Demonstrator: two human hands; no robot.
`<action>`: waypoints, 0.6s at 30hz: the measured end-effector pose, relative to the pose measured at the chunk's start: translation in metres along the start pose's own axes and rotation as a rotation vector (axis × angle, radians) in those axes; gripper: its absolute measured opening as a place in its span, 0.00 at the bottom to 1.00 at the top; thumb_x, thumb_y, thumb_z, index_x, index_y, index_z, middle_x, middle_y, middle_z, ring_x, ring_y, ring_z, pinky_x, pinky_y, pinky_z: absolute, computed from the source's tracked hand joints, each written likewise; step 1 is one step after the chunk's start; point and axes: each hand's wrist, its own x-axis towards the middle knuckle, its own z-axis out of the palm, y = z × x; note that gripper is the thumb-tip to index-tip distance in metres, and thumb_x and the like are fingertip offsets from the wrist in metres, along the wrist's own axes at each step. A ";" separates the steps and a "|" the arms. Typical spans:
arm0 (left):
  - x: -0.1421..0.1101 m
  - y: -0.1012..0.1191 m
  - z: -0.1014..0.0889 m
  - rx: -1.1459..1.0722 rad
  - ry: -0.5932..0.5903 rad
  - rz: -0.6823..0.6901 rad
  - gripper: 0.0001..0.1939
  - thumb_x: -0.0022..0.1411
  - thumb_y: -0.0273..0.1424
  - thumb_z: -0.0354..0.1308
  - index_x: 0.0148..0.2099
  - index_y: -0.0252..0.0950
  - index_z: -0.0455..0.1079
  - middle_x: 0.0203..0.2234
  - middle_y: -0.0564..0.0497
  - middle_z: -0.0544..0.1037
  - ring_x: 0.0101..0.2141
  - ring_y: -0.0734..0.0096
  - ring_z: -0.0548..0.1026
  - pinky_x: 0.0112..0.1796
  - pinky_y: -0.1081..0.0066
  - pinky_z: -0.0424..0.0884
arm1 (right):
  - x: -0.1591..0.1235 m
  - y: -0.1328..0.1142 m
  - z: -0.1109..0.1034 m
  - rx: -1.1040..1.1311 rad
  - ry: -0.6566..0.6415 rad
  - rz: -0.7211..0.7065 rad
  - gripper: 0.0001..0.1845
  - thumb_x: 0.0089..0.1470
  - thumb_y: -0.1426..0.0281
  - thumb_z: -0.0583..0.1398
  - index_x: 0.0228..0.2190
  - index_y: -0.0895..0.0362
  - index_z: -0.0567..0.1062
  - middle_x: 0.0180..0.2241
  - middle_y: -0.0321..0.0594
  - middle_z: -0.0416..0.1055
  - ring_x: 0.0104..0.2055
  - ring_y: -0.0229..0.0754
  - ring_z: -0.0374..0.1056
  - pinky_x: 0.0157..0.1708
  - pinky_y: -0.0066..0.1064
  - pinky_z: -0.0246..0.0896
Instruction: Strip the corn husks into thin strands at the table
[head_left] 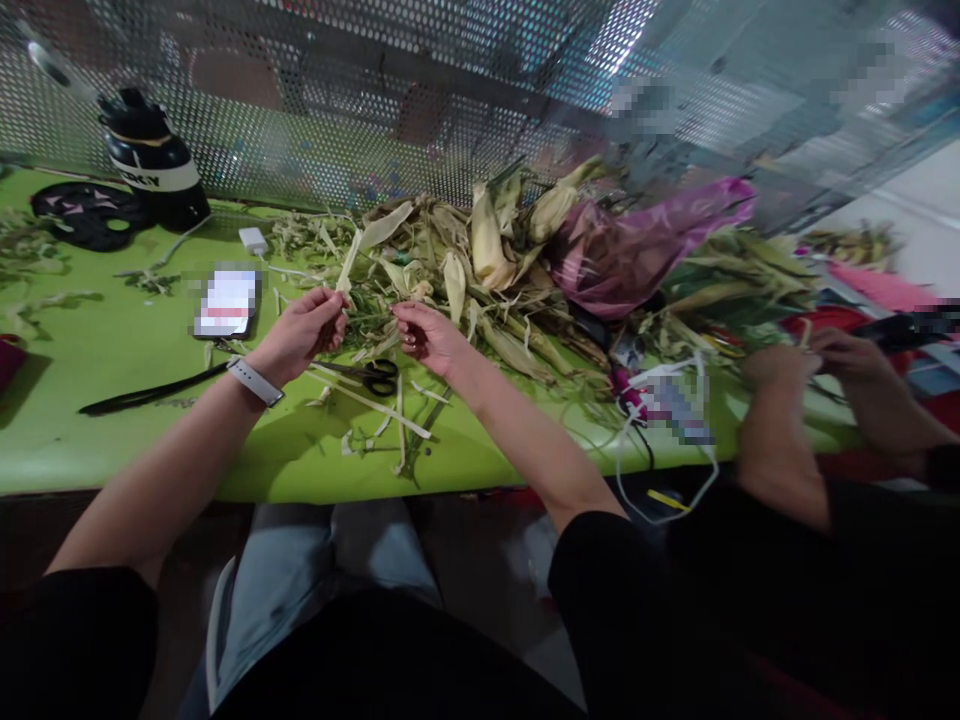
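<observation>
A pale strip of corn husk (pixel 350 260) stands up from the closed fingers of my left hand (pixel 311 322). To its right, my right hand (pixel 429 335) is pinched shut, apart from the left one; whatever is between its fingertips is too small to make out. Black-handled scissors (pixel 380 377) lie on the green tabletop (pixel 277 455) below and between my hands. Loose husk strips (pixel 401 420) and green scraps are scattered in front of them. Behind my hands spreads a heap of dry corn husks (pixel 491 240).
A lit phone (pixel 227 300), a white charger (pixel 253 240), a black strap (pixel 154 392) and a black bottle (pixel 161 175) are on the left. A purple plastic bag (pixel 607 260) rests on the heap. At right, another person's hands (pixel 784 365) work near white cables (pixel 701 400).
</observation>
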 end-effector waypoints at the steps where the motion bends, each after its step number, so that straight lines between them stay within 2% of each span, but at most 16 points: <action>1: 0.000 0.001 0.000 0.006 0.002 0.002 0.08 0.61 0.30 0.61 0.32 0.35 0.66 0.17 0.56 0.69 0.15 0.82 0.66 0.17 0.82 0.61 | -0.002 0.001 0.000 -0.004 0.016 0.005 0.14 0.41 0.71 0.67 0.28 0.57 0.68 0.16 0.24 0.63 0.16 0.26 0.54 0.14 0.18 0.42; 4: -0.002 0.003 0.002 0.001 -0.027 -0.071 0.07 0.62 0.29 0.59 0.32 0.35 0.65 0.17 0.56 0.67 0.14 0.82 0.63 0.14 0.82 0.57 | -0.006 0.002 0.003 -0.006 0.030 0.006 0.15 0.39 0.70 0.68 0.28 0.57 0.68 0.18 0.25 0.64 0.17 0.26 0.56 0.15 0.19 0.46; 7: -0.004 0.002 0.004 -0.023 -0.069 -0.139 0.07 0.63 0.29 0.58 0.32 0.34 0.64 0.15 0.59 0.62 0.13 0.85 0.57 0.13 0.84 0.50 | -0.007 0.002 0.010 -0.039 0.021 -0.006 0.14 0.40 0.70 0.68 0.29 0.57 0.68 0.19 0.26 0.65 0.18 0.27 0.57 0.16 0.20 0.46; 12: -0.003 0.001 0.002 -0.016 -0.048 -0.072 0.09 0.60 0.28 0.61 0.31 0.33 0.64 0.16 0.61 0.57 0.14 0.86 0.55 0.14 0.85 0.48 | -0.006 0.005 0.009 -0.178 0.007 0.001 0.12 0.45 0.66 0.65 0.30 0.57 0.70 0.21 0.28 0.66 0.19 0.28 0.57 0.19 0.22 0.48; 14: -0.002 0.004 0.001 -0.026 -0.019 -0.040 0.09 0.60 0.28 0.62 0.31 0.33 0.65 0.17 0.61 0.57 0.14 0.87 0.54 0.14 0.85 0.48 | -0.008 0.005 0.003 -0.423 -0.020 -0.015 0.13 0.49 0.62 0.63 0.31 0.58 0.71 0.23 0.31 0.68 0.21 0.30 0.58 0.21 0.23 0.50; 18: -0.002 0.015 0.000 -0.063 0.071 0.059 0.07 0.60 0.26 0.61 0.31 0.32 0.65 0.18 0.60 0.59 0.15 0.87 0.55 0.15 0.85 0.49 | -0.021 0.007 -0.009 -1.231 -0.101 -0.192 0.11 0.49 0.65 0.63 0.33 0.59 0.74 0.32 0.39 0.73 0.31 0.35 0.65 0.32 0.28 0.58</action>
